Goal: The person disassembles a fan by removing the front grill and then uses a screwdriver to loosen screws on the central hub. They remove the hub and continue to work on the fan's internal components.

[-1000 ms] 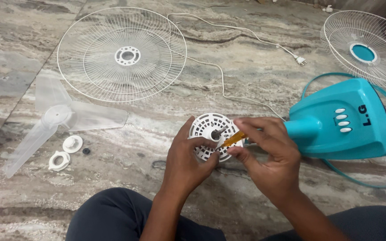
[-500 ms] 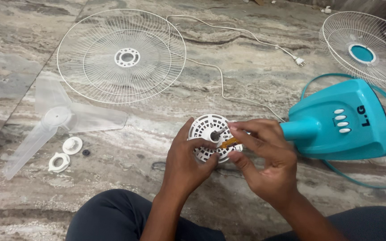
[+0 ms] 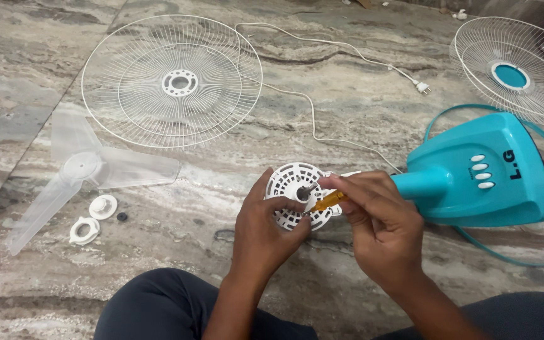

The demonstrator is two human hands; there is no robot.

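A white round motor housing (image 3: pixel 292 189) with a short metal shaft sits on the neck of a teal fan base (image 3: pixel 480 173) that lies on the stone floor. My left hand (image 3: pixel 266 230) grips the housing's lower edge. My right hand (image 3: pixel 379 230) holds a small screwdriver with a yellow handle (image 3: pixel 325 201), its tip against the face of the housing.
A white rear fan guard (image 3: pixel 171 82) lies at upper left. A clear fan blade (image 3: pixel 80 167), two white plastic nuts (image 3: pixel 92 217) and a small dark piece lie to the left. A front guard with a teal centre (image 3: pixel 514 69) is at upper right. A white power cord (image 3: pixel 322 88) crosses the floor.
Both hands stay on the housing with only slight shifts; the screwdriver has tilted a little. The view has shifted slightly.
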